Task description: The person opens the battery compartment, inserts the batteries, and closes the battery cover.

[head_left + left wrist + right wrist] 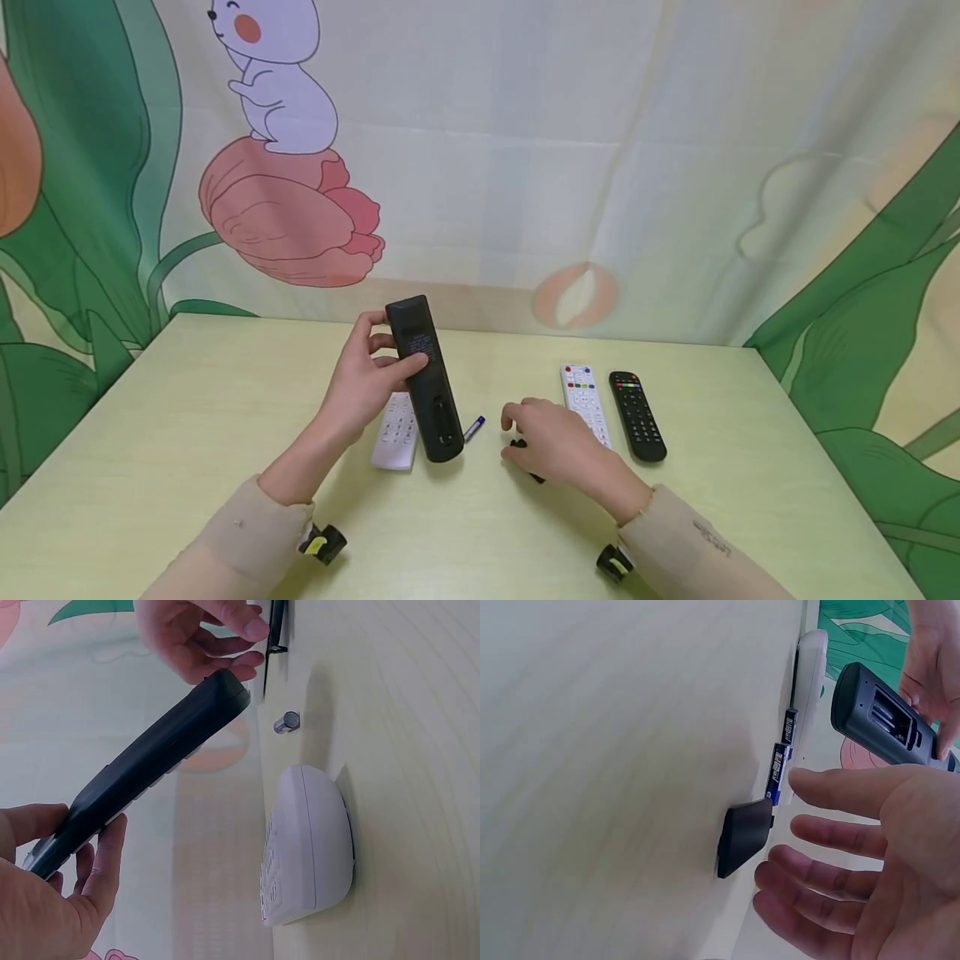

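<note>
My left hand [362,379] holds a black remote control [422,367] upright and tilted, its back toward me, thumb across the back and fingers behind. In the right wrist view its battery compartment [891,716] is uncovered. My right hand [558,442] hovers low over the table with loosely bent fingers, just beside a black battery cover [744,834]. That cover is mostly hidden by the hand in the head view. Between hand and cover a gap shows in the right wrist view. Two blue batteries [778,774] lie on the table beyond the cover.
Left of centre, a white remote [394,433] lies partly behind the held one. A second white remote [587,400] and another black remote [637,417] lie at the right. Behind the table [450,542] hangs a printed curtain [480,167].
</note>
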Demonstrator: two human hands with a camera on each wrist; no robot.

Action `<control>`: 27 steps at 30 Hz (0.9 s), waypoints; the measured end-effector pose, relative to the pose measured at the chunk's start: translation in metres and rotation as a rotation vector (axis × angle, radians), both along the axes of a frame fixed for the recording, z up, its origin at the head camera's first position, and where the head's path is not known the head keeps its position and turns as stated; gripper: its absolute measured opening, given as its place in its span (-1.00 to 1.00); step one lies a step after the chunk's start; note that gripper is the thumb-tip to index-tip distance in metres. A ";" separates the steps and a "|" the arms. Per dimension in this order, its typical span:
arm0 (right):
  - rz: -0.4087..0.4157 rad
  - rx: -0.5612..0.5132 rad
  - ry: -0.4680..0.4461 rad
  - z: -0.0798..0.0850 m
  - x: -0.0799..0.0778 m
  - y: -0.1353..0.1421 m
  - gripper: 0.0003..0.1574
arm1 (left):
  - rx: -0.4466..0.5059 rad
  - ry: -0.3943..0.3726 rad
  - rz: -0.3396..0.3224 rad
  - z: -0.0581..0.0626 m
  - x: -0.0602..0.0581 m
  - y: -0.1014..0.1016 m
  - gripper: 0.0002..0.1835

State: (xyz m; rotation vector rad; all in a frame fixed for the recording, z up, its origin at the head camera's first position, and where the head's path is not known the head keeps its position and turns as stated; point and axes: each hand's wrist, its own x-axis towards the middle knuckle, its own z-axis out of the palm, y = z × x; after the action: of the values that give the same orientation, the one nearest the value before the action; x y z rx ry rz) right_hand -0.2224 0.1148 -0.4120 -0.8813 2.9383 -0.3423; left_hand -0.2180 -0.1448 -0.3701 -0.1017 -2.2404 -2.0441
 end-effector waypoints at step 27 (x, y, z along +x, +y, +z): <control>0.156 -0.088 -0.074 -0.006 -0.035 -0.031 -0.69 | -0.012 0.005 -0.026 -0.003 0.000 0.001 -0.31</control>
State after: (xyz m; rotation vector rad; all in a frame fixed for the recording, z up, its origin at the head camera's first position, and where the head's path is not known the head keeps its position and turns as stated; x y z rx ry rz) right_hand -0.2573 0.0834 -0.4184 -1.0755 2.7840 -0.4863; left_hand -0.2184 -0.1436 -0.3728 -0.1383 -2.2608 -2.0406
